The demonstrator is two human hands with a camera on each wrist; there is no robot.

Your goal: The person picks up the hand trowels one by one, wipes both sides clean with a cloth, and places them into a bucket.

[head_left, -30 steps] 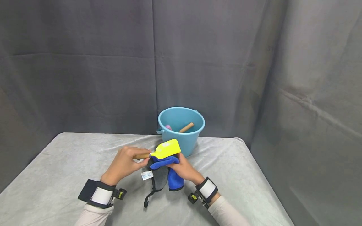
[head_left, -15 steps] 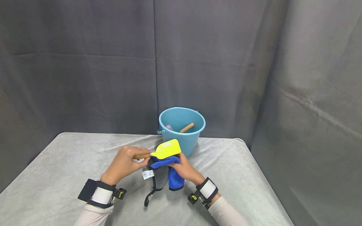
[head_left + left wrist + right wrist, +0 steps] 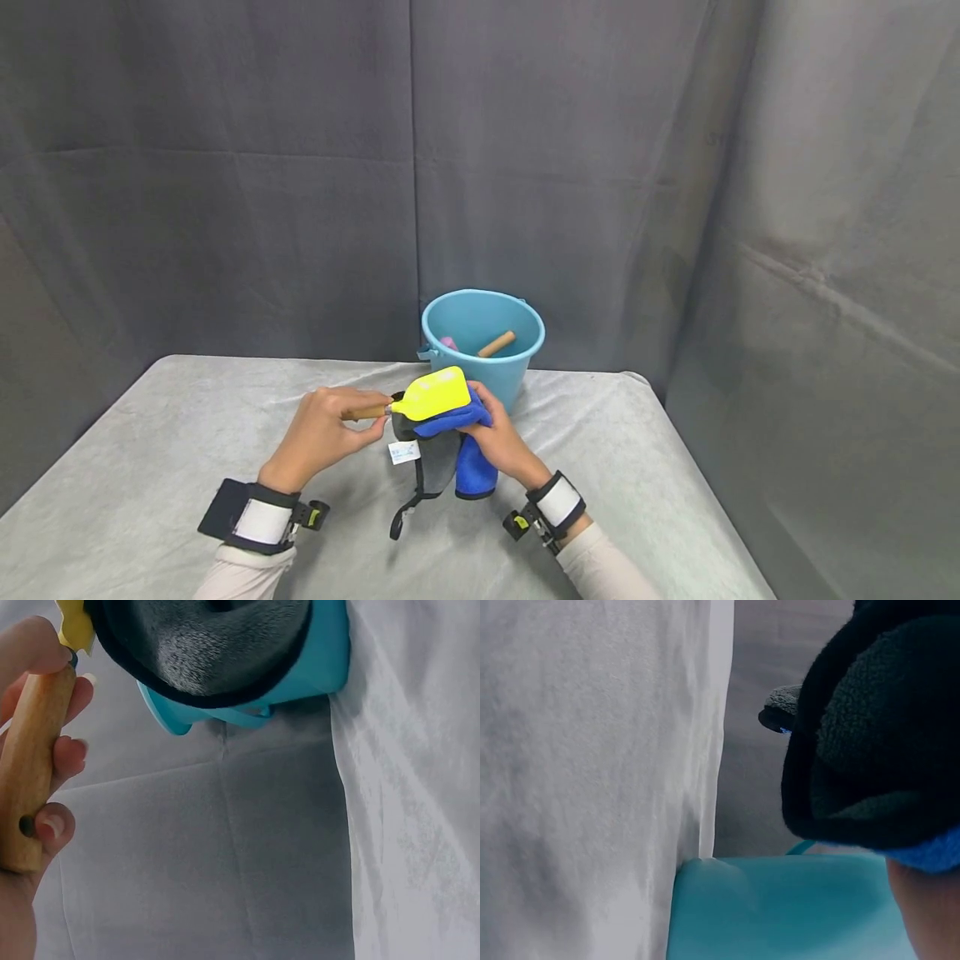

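Note:
My left hand (image 3: 318, 429) pinches a small hand shovel by its wooden handle; its yellow blade (image 3: 433, 394) points right. In the left wrist view the fingers curl along that wooden handle (image 3: 34, 761). With my right hand (image 3: 506, 442) I grip a blue and grey pair of gloves (image 3: 438, 467), raised above the table. A white label (image 3: 404, 452) and a dark strap hang from them. The blade overlaps the top of the gloves in the head view. A black-edged cuff with fleece lining (image 3: 870, 742) gapes in the right wrist view, where most of my right hand is hidden.
A light blue bucket (image 3: 491, 375) stands just beyond the hands, near the table's far edge. Inside it are a wooden handle (image 3: 497, 343) and something pink (image 3: 448, 342). A pale grey cloth covers the table (image 3: 187, 433); dark grey curtains hang behind and at the right.
The gloves and my right hand have shifted slightly right, and the label sits a little higher. My left hand has drawn slightly left with the shovel.

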